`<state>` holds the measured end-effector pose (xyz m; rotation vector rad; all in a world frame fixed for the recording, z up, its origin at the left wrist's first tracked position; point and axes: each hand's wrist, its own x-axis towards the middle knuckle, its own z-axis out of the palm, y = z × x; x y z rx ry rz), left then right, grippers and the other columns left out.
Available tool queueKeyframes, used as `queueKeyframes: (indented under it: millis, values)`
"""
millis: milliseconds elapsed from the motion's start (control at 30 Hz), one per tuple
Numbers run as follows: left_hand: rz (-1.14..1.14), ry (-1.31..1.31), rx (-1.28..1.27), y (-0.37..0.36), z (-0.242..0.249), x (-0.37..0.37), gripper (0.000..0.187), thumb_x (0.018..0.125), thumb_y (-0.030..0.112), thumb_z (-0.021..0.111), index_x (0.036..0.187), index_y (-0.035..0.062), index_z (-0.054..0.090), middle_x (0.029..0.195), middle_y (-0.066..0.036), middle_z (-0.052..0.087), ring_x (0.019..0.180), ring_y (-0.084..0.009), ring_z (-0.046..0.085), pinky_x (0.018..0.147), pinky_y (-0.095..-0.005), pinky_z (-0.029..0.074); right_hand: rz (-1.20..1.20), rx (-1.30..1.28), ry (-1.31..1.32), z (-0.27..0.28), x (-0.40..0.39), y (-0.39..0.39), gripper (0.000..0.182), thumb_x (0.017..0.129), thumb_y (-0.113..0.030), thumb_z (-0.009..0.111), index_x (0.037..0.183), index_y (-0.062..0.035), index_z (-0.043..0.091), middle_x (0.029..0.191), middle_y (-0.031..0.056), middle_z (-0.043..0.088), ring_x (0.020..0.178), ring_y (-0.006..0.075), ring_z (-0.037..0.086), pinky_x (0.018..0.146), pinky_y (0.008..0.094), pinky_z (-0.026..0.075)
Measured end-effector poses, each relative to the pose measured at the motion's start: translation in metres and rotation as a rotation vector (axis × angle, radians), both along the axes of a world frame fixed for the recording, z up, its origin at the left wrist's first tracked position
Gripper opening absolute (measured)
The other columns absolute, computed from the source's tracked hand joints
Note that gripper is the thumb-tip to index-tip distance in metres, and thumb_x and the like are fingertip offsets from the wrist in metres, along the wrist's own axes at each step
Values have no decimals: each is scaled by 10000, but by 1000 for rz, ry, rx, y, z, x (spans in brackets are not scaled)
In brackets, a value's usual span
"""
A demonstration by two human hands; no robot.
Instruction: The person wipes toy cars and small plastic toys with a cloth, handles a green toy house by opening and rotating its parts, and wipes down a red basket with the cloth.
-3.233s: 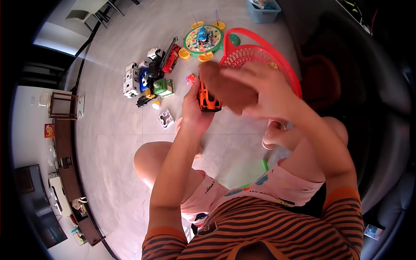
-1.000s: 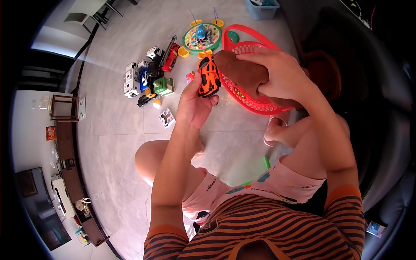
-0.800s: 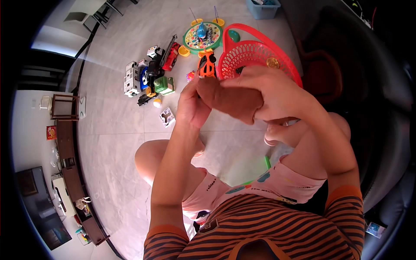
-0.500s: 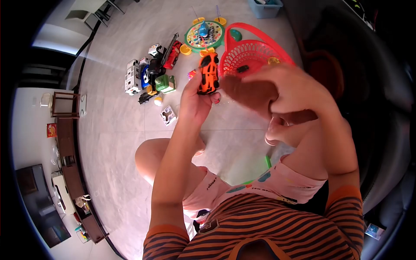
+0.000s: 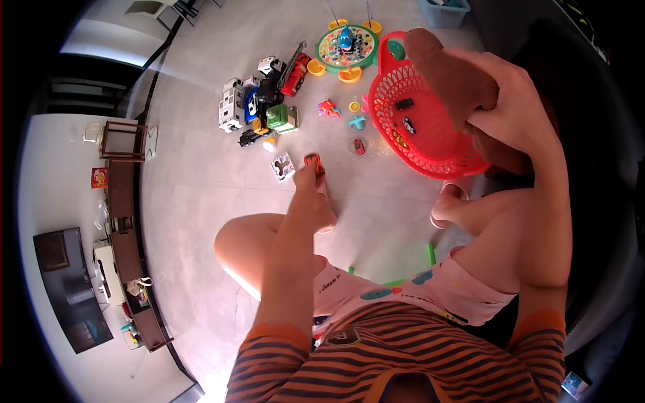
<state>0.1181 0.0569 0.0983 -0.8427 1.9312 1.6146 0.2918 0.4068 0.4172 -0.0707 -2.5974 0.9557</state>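
Note:
My left hand (image 5: 306, 178) is low over the floor by my foot, its fingers closed round an orange and black toy car (image 5: 314, 162). Beside it lies a small white box with a dark pattern (image 5: 283, 166). On the right, my right hand (image 5: 514, 101) grips a long, brown, soft-looking thing (image 5: 451, 72) whose kind I cannot make out. That thing hangs over a red plastic basket (image 5: 430, 163), partly covering it. Inside the basket lie a dark toy car (image 5: 404, 104), a white and black toy car (image 5: 409, 125) and a yellowish one (image 5: 400, 139).
Several toy vehicles stand at the left, among them a white van (image 5: 231, 105), a green truck (image 5: 283, 118) and a red fire truck (image 5: 295, 75). Further back are a round fishing game (image 5: 329, 49) and a blue bin (image 5: 445, 13). A small red car (image 5: 359, 146) lies near the basket.
My left hand has lowered the orange car toward the floor by my foot. My right hand has moved up and right with the brown thing, over the basket. The view has shifted.

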Motion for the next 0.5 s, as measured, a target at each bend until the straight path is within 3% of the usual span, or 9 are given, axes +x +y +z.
queueKeyframes:
  millis: [67,133,333,400,500]
  values:
    - [160,205,364,-20,-50,24,65,833,103,560,894,99,582,832,-26,591,741,-202,587,511,-347,493,-20,30,-59,-3,-2,1,591,520,-11,644,1105,-92,609,976,137,629,905,336,589,786,365,475]
    - [163,76,237,-10,-34,27,115,836,80,539,945,106,566,881,-46,574,741,-204,564,538,-329,491,-33,97,-137,-3,-4,-2,604,520,-1,644,1115,-94,604,978,142,620,897,340,587,771,373,474]
    - [327,-83,272,-14,-102,-51,167,843,70,563,1005,30,564,882,-96,583,754,-219,579,550,-345,527,-20,129,-324,-11,-22,-10,622,512,28,642,1125,-71,598,904,159,594,844,355,581,716,375,469]
    - [348,-95,251,-19,-128,-74,184,861,83,555,1022,-6,542,979,-123,566,812,-255,589,639,-383,575,-29,148,-403,-16,-27,-11,618,509,30,644,1119,-59,600,887,162,590,831,356,581,702,375,467]
    - [382,-32,261,-26,-156,-95,203,864,68,520,1055,2,515,1048,-131,537,901,-273,576,640,-391,577,-64,110,-396,-22,-31,-10,660,466,27,675,1118,-30,595,825,128,557,772,287,557,701,318,443]
